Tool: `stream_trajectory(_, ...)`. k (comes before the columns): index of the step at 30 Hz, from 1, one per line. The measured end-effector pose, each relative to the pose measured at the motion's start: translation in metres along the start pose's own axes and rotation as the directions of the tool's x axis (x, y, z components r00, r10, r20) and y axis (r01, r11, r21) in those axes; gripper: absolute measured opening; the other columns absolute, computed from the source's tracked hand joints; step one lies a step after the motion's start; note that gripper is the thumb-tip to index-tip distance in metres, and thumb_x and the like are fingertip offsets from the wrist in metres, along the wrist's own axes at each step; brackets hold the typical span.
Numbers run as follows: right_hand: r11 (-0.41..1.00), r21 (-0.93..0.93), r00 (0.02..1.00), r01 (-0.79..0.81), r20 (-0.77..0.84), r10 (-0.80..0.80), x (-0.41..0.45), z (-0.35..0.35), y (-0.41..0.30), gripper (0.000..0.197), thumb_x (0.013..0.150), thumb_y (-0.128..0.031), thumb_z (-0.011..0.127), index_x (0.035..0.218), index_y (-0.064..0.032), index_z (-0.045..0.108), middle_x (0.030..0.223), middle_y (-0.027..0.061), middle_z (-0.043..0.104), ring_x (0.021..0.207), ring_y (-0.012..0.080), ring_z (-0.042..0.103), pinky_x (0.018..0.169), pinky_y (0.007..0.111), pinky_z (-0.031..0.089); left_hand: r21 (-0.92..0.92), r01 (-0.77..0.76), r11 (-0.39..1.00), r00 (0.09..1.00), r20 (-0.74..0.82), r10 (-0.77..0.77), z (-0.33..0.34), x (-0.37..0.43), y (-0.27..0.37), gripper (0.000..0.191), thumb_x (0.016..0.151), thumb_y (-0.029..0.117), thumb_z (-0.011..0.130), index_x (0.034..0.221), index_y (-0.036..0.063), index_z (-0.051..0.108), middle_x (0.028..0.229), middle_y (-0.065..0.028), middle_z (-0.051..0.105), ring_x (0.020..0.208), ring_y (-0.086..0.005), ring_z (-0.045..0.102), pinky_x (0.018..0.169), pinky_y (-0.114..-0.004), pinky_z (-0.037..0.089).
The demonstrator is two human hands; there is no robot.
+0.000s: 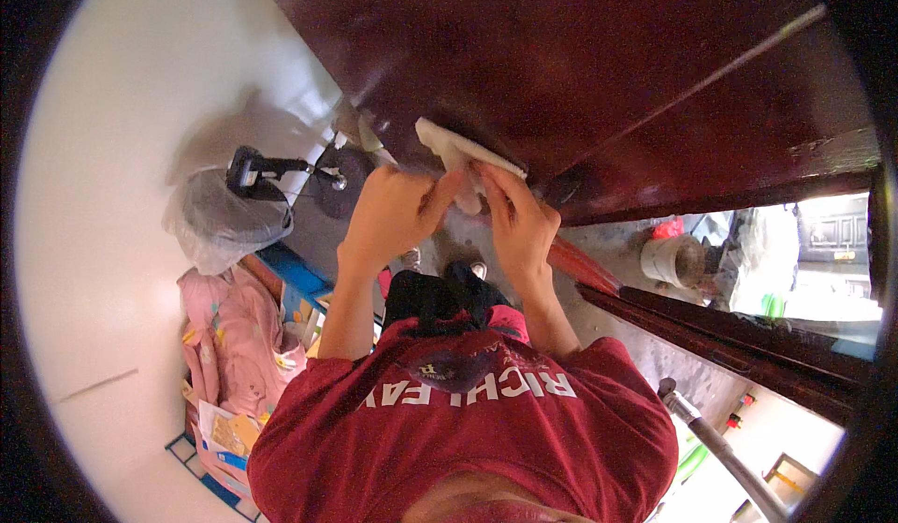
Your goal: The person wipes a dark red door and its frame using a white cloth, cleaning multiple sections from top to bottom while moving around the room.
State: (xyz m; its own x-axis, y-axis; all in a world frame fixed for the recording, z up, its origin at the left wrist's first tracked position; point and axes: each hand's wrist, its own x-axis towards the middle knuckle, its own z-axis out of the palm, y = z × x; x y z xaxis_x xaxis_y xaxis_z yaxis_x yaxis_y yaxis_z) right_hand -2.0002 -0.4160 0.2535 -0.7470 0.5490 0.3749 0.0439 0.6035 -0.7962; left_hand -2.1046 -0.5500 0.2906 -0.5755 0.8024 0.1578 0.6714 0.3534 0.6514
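A pale strip with a fuzzy edge (471, 145), perhaps a brush or pad, is held close to a glossy dark red wooden panel (533, 53). My right hand (520, 221) pinches its lower right end between thumb and fingers. My left hand (394, 218) comes in from the other side, its thumb at a pale, thin piece (466, 197) hanging under the strip. Where the left fingertips end is hidden behind the hand, so its grip is unclear.
Left, by a white wall (105, 207), are a black handled tool (256, 168), a plastic-wrapped bundle (224, 225), and pink fabric (242, 333). On the right are a reddish pole (582, 267), a dark wooden frame (708, 333), a white bucket (659, 260), and a metal pole (722, 446).
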Motion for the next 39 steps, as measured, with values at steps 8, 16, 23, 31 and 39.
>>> stream_trajectory(8, 0.997, 0.055, 0.993, -0.052, -0.101, 0.057, 0.006, 0.002, -0.026, 0.013, 0.084, -0.002, 0.063, 0.096, -0.0005, 0.068, 0.089, 0.0070, 0.070, 0.072, 0.0072, 0.062, 0.064, 0.021, 0.048, -0.174, -0.252, 0.952, 0.961, -0.158, 0.226, 0.007, 0.036, -0.030, 0.030, 0.086, 0.020, 0.061, 0.066, -0.0010, 0.062, 0.057, -0.0171, 0.056, 0.051, -0.0309, 0.059, 0.048, -0.038, 0.043)
stream_trajectory(16, 0.979, -0.085, 0.808, 0.184, -0.554, -0.200, 0.051, -0.044, -0.112, 0.013, 0.078, 0.003, 0.066, 0.091, 0.0018, 0.068, 0.085, 0.0105, 0.071, 0.074, 0.0139, 0.068, 0.069, 0.024, 0.052, -0.331, -0.466, 0.820, 0.839, -0.459, 0.292, -0.058, 0.079, 0.054, 0.028, 0.084, 0.015, 0.066, 0.059, 0.0037, 0.061, 0.050, -0.0096, 0.055, 0.038, -0.0177, 0.052, 0.038, -0.028, 0.035)
stream_trajectory(23, 0.980, 0.030, 0.830, 0.194, -0.538, -0.148, 0.059, -0.027, -0.120, 0.015, 0.081, 0.006, 0.061, 0.094, 0.0025, 0.068, 0.086, 0.0118, 0.071, 0.077, 0.0155, 0.068, 0.071, 0.026, 0.053, -0.322, -0.519, 0.792, 0.784, -0.548, 0.291, -0.077, 0.079, 0.044, 0.023, 0.085, 0.011, 0.065, 0.064, 0.0009, 0.064, 0.050, -0.0069, 0.059, 0.041, -0.0079, 0.056, 0.037, -0.024, 0.036)
stream_trajectory(31, 0.919, 0.133, 0.908, 0.370, -0.263, -0.327, 0.101, 0.085, -0.119, 0.018, 0.082, 0.001, 0.063, 0.100, 0.0010, 0.065, 0.093, 0.0108, 0.070, 0.082, 0.0162, 0.069, 0.069, 0.025, 0.054, -0.193, -0.254, 0.948, 0.636, -0.771, 0.013, -0.093, 0.084, -0.082, 0.035, 0.088, 0.013, 0.061, 0.055, -0.0005, 0.057, 0.044, -0.0024, 0.050, 0.041, -0.0044, 0.039, 0.038, -0.026, 0.030)
stream_trajectory(39, 0.959, -0.053, 0.926, 0.278, -0.251, -0.282, 0.055, 0.123, -0.055, 0.017, 0.085, -0.003, 0.061, 0.102, -0.0016, 0.064, 0.094, 0.0121, 0.069, 0.081, 0.0202, 0.069, 0.069, 0.028, 0.054, 0.066, -0.323, 0.944, 0.755, -0.583, 0.300, -0.029, 0.068, -0.157, 0.038, 0.087, 0.019, 0.060, 0.054, -0.0004, 0.054, 0.045, -0.0136, 0.042, 0.036, -0.0135, 0.037, 0.040, -0.033, 0.030)
